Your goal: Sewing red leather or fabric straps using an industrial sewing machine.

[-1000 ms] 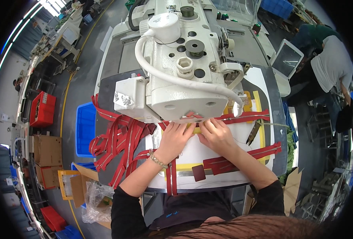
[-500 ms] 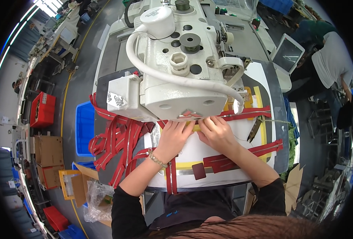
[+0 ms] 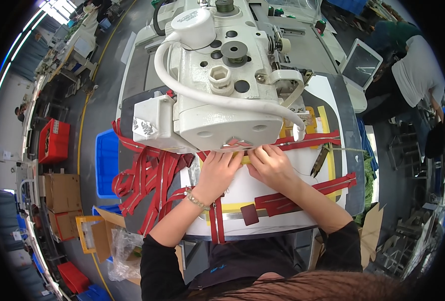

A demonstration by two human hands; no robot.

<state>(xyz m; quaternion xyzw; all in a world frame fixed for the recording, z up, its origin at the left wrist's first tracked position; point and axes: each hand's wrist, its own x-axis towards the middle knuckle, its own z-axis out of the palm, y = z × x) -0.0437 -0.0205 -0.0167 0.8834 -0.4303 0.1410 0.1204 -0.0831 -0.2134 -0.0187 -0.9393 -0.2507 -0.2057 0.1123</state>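
Fingers of your left hand (image 3: 217, 170) and right hand (image 3: 272, 163) press flat, spread on the red zipper tape (image 3: 313, 141) under the sewing machine (image 3: 222, 95) head on the desk (image 3: 333, 100), so feed it straight, fingertips clear of the needle.

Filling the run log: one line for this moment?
left hand: on red zipper tape | right hand: on same tape | place: under sewing machine | pile of tapes: left

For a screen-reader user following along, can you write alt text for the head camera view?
Both bare hands, left hand and right hand, press a red zipper tape flat under the head of a white industrial sewing machine. A tangle of loose red zipper tapes hangs off the white table to the left.
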